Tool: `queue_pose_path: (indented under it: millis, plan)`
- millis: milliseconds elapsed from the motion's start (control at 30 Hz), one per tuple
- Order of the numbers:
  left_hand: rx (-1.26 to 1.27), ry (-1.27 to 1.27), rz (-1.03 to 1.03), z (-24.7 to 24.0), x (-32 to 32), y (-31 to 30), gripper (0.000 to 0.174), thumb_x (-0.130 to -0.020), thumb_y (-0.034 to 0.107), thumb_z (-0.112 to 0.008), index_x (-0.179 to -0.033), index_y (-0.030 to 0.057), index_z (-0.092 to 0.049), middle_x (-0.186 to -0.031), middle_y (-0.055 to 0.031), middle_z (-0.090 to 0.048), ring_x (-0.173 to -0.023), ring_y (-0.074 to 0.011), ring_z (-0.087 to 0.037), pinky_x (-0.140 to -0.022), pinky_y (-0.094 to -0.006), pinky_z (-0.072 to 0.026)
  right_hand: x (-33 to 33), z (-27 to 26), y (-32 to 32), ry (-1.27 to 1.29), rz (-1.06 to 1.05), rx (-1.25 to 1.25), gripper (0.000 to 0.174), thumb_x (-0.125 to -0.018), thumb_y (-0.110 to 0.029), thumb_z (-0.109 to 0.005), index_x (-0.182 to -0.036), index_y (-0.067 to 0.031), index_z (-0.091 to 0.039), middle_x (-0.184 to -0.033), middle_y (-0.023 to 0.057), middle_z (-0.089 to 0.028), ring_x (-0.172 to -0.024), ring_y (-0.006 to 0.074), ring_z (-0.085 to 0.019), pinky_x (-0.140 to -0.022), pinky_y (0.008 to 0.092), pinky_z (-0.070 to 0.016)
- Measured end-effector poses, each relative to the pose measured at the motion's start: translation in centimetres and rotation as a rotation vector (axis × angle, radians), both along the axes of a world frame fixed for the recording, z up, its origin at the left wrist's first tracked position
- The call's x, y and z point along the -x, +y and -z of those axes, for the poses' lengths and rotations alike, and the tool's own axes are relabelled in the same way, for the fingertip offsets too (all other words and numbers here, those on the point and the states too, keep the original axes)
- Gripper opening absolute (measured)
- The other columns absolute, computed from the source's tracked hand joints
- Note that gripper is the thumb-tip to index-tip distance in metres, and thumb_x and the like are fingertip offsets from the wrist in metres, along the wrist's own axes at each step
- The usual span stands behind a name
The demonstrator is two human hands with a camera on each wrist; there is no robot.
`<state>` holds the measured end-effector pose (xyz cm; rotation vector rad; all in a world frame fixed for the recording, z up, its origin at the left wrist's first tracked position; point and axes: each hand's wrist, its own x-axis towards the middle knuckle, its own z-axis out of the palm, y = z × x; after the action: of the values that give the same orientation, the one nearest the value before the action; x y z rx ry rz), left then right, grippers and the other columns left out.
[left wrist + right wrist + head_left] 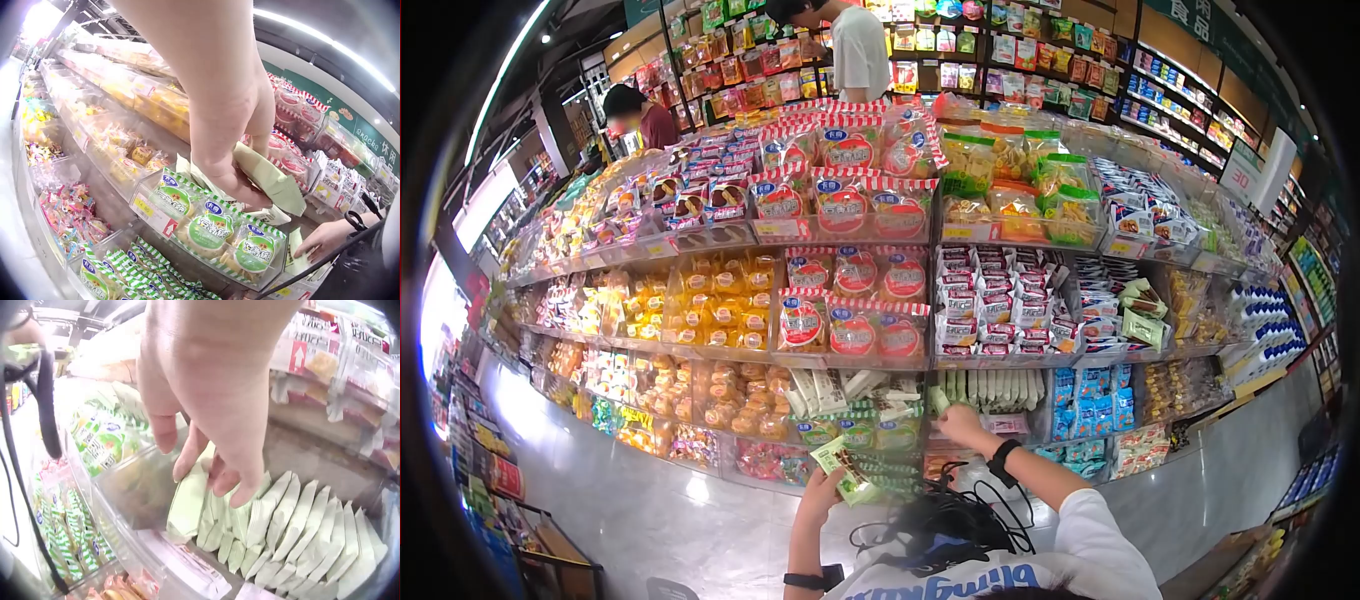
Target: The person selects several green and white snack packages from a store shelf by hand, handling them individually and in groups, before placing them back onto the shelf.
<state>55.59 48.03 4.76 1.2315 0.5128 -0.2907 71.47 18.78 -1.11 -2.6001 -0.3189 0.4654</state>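
The left hand (821,492) grips a green packet (845,470) in curled fingers, left of the row of pale packets (306,531). The right hand (212,387) pinches a pale green wrapper (189,503) at the row's left end. Green-striped packages (209,228) lie left of the row, blue packs (1092,400) to its right.

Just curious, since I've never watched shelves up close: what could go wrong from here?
The right hand grips the end packet of a closely lined-up row, so its neighbours might tip over. The left hand holds a green packet above the striped packs; it could slip and land among them.
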Motion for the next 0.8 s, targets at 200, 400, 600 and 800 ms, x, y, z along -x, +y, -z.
queue_pose_path:
  millis: [200,400,600,800]
  plan:
    - [-0.035,-0.021,0.0,-0.2,-1.4,-1.4,0.031,-0.089,0.016,-0.057,-0.116,0.0043,-0.048,-0.106,-0.0062,-0.058,-0.091,-0.015,-0.06,-0.073,-0.0314,-0.0516,3.3,-8.9,-0.9,-0.279,-0.023,-0.295,0.02,-0.072,-0.002,-0.056,-0.091,-0.002,-0.05,-0.087,0.0176,-0.056,-0.09,0.0365,-0.053,-0.075,0.044,-0.0425]
    - [-0.262,-0.382,0.041,-1.7,-3.7,-4.9,0.042,-0.09,0.012,-0.054,-0.129,0.0026,-0.039,-0.108,-0.0072,-0.056,-0.098,-0.0131,-0.053,-0.078,-0.0241,-0.0462,8.9,-16.6,3.7,-0.442,-0.072,-0.536,0.043,-0.076,-0.001,-0.055,-0.118,-0.0041,-0.047,-0.101,0.0219,-0.053,-0.092,0.04,-0.052,-0.078,0.047,-0.0418]
    - [-0.019,-0.277,-0.015,-5.8,-3.7,-6.9,0.038,-0.097,0.026,-0.038,-0.131,0.0104,-0.035,-0.116,-0.0047,-0.051,-0.102,-0.0178,-0.055,-0.077,-0.0324,-0.0504,9.9,-16.3,7.2,-0.37,-0.301,-0.479,0.057,-0.078,-0.006,-0.061,-0.131,-0.0075,-0.041,-0.114,0.022,-0.049,-0.106,0.0394,-0.049,-0.088,0.0433,-0.0417]
    - [0.325,-0.215,-0.012,-5.9,-2.6,-6.3,0.056,-0.096,0.052,-0.022,-0.133,0.011,-0.034,-0.126,-0.0083,-0.048,-0.109,-0.0227,-0.053,-0.081,-0.0376,-0.0501,10.5,-16.7,7.3,-0.372,-0.407,-0.318,0.057,-0.086,-0.027,-0.058,-0.138,-0.0158,-0.036,-0.126,0.0263,-0.039,-0.109,0.0432,-0.044,-0.089,0.0464,-0.0399]
